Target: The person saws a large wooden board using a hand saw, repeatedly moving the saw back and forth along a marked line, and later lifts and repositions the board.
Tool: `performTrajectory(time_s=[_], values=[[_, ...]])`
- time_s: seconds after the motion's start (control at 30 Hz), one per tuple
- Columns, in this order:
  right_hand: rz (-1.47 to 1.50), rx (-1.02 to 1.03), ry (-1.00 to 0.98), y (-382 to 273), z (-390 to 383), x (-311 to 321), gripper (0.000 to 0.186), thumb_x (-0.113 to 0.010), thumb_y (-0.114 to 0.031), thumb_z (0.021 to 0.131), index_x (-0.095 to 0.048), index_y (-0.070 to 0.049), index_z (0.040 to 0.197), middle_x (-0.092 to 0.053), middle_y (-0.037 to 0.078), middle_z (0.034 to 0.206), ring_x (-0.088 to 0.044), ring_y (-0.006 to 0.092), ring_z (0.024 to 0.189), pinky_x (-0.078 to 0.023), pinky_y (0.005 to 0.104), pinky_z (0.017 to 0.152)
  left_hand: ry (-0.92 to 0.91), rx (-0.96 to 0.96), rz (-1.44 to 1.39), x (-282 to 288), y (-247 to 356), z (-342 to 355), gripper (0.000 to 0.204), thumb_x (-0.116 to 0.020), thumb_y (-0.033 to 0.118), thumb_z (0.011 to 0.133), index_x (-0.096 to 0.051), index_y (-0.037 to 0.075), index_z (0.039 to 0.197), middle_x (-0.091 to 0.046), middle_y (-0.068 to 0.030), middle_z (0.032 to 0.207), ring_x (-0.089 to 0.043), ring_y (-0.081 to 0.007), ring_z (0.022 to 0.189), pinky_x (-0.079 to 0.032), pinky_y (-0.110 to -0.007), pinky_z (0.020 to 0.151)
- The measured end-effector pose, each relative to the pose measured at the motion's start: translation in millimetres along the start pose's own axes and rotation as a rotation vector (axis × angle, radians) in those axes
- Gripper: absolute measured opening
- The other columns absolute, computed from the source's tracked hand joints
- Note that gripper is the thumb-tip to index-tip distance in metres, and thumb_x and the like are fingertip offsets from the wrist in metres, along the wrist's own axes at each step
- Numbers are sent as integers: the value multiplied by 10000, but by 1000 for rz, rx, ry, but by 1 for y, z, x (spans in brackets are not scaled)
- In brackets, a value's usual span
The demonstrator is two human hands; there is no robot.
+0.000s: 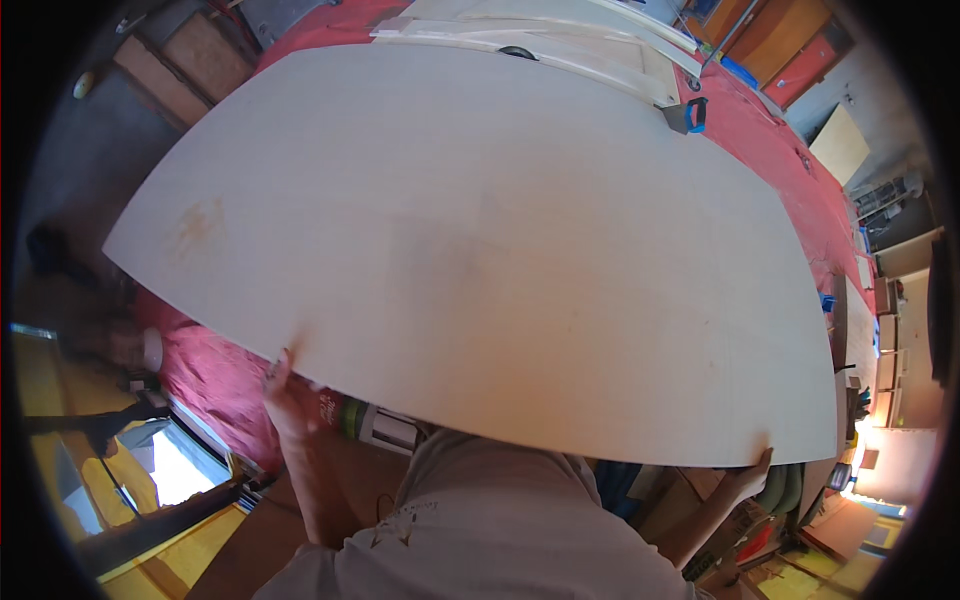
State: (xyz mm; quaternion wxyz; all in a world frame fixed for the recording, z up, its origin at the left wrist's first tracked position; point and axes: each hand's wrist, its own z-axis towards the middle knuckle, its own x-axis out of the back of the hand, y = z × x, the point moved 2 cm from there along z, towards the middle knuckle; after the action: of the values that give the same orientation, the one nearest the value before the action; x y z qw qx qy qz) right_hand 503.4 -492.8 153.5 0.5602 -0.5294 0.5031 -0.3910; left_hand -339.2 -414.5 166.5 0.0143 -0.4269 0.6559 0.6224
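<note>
A large pale flat panel (pixel 450 250) fills the middle of the head view, its near edge close to my body. My left hand (pixel 284 385) grips that near edge toward the left, fingers partly hidden by the panel. At the near right corner my right hand (pixel 755 476) holds the same edge, its thumb on the top face. A brownish smudge marks the panel's left part, and a faint grey shadow lies near its middle.
Red cloth (pixel 215 385) shows under and around the panel. A handsaw with a blue and black handle (pixel 695 115) lies at the far edge, near long white frame pieces (pixel 600 50). Boards (pixel 185 70) lean at the far left. A bright window (pixel 175 465) is at lower left.
</note>
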Motion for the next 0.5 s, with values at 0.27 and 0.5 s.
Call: performTrajectory(time_s=[0.27,0.5], values=[[113,539,-29,-156,-17,-106,400,-605,-171,1148,-668,9,1500,-743,251,1322,-765,329,1084,-698,457,866,-554,-302,133,-105,112,71,246,-730,89,1031,-733,-74,1215,-791,-168,1105,-824,-385,1014,-713,-571,889],[408,800,-366,-227,31,-195,561,-800,-85,1018,-546,203,1426,-735,303,1179,-774,431,1062,-692,527,1013,-494,-492,362,-227,204,79,344,-661,161,1121,-638,-95,1349,-681,-357,1360,-793,-403,1096,-709,-455,885]])
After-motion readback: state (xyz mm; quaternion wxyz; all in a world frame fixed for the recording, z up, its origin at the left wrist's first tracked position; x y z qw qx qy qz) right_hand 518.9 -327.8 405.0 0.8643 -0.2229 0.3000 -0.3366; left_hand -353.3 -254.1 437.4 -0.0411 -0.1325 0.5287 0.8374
